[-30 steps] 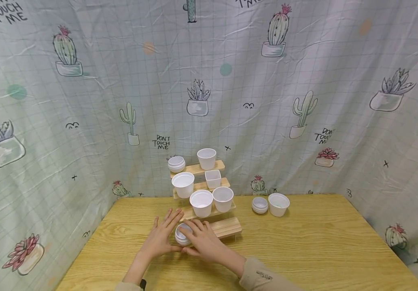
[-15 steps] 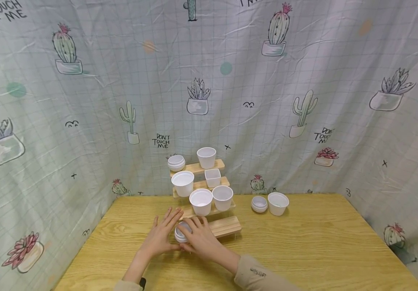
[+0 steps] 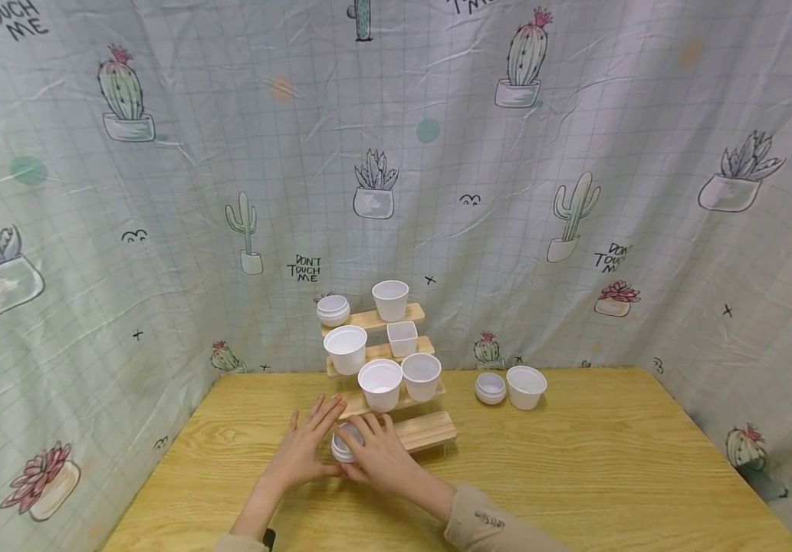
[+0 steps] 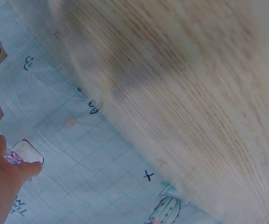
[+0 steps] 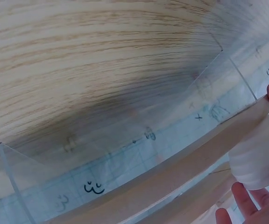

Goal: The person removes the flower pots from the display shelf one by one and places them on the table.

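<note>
My right hand (image 3: 385,460) grips a small round white pot (image 3: 341,451) with a ridged side. This pot sits at the left end of the lowest wooden step (image 3: 432,432) of a tiered stand; its right side is hidden by my fingers. In the right wrist view, the same pot (image 5: 258,156) shows above curled fingers (image 5: 244,198). My left hand (image 3: 301,454) is at the stand's left end, its fingers stretched toward the step above and its thumb close to the pot. Only part of the left hand (image 4: 1,186) shows in the left wrist view.
Above, the steps bear several white pots, among them a square pot (image 3: 402,339) and a tapered pot (image 3: 380,387). Right of the stand, a small round pot (image 3: 491,389) and a larger pot (image 3: 526,389) stand on the wooden table (image 3: 575,468). A cactus-print curtain (image 3: 437,176) hangs behind.
My right hand has shifted slightly left, its fingers closer round the small pot. My left hand has hardly moved, and the other pots stay where they were.
</note>
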`<action>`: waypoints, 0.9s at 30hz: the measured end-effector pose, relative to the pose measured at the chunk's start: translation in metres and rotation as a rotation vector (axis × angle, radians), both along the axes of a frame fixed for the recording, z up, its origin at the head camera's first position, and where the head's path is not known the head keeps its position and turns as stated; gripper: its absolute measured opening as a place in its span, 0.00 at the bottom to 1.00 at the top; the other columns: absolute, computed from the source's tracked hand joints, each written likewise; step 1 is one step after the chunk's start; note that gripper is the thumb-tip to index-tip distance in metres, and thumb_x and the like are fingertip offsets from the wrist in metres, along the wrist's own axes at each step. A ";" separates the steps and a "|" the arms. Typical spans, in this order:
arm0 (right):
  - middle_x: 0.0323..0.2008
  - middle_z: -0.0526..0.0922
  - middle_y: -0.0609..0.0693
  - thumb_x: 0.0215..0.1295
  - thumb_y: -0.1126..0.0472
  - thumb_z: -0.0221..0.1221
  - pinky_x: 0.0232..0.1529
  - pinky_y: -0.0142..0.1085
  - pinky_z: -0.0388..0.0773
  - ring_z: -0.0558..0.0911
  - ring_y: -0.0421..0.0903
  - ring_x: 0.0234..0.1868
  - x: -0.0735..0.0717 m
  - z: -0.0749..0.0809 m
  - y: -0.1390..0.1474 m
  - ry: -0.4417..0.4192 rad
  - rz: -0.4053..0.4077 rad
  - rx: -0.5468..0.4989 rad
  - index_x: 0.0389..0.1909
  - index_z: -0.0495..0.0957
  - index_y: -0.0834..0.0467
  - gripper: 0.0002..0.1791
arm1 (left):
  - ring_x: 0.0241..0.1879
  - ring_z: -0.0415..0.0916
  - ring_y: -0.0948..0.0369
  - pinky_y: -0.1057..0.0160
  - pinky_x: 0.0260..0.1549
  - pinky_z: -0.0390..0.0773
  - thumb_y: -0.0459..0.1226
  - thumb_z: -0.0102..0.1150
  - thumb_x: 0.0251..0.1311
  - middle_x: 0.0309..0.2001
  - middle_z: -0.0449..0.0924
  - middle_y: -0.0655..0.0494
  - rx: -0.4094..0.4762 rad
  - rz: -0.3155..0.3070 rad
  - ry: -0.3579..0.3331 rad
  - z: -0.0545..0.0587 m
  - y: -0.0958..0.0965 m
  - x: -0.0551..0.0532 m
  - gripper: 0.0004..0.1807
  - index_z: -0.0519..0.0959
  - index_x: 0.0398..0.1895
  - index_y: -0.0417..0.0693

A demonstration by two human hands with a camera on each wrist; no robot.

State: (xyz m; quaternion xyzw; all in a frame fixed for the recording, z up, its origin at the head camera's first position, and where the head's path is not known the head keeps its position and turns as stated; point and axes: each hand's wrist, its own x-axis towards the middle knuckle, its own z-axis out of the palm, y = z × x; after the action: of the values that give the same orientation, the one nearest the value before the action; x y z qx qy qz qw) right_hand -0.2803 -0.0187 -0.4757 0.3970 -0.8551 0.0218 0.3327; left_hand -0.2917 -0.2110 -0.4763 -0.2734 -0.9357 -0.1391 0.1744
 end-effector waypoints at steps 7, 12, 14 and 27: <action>0.51 0.70 0.50 0.53 0.41 0.56 0.46 0.42 0.69 0.68 0.46 0.51 0.003 0.001 0.004 -0.021 0.018 -0.012 0.57 0.67 0.43 0.29 | 0.68 0.49 0.46 0.29 0.54 0.51 0.61 0.68 0.25 0.70 0.49 0.56 -0.003 0.001 -0.004 0.000 0.001 0.001 0.61 0.52 0.68 0.55; 0.52 0.70 0.53 0.54 0.42 0.55 0.46 0.44 0.69 0.68 0.47 0.52 0.005 0.002 0.007 -0.036 0.019 0.001 0.60 0.64 0.41 0.31 | 0.68 0.47 0.47 0.29 0.55 0.51 0.64 0.65 0.26 0.70 0.48 0.58 -0.006 0.000 -0.012 -0.001 0.001 0.000 0.60 0.51 0.68 0.56; 0.53 0.69 0.53 0.54 0.41 0.55 0.47 0.45 0.69 0.68 0.48 0.53 0.005 0.002 0.008 -0.045 0.018 0.006 0.60 0.64 0.41 0.30 | 0.68 0.47 0.47 0.29 0.55 0.51 0.63 0.66 0.26 0.70 0.48 0.58 0.001 0.000 -0.016 0.000 0.001 0.000 0.60 0.52 0.68 0.56; 0.53 0.68 0.51 0.51 0.38 0.57 0.47 0.44 0.68 0.67 0.47 0.53 0.001 -0.003 0.012 -0.025 0.015 0.008 0.58 0.65 0.40 0.31 | 0.69 0.46 0.48 0.31 0.58 0.47 0.61 0.69 0.25 0.70 0.49 0.58 0.014 0.013 -0.039 0.000 0.001 0.000 0.61 0.52 0.68 0.57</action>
State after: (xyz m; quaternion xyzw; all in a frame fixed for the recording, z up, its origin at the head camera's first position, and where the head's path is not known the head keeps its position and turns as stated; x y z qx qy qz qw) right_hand -0.2791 -0.0071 -0.4784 0.4042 -0.8564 0.0260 0.3202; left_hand -0.2914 -0.2102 -0.4767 -0.2633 -0.9396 -0.1500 0.1589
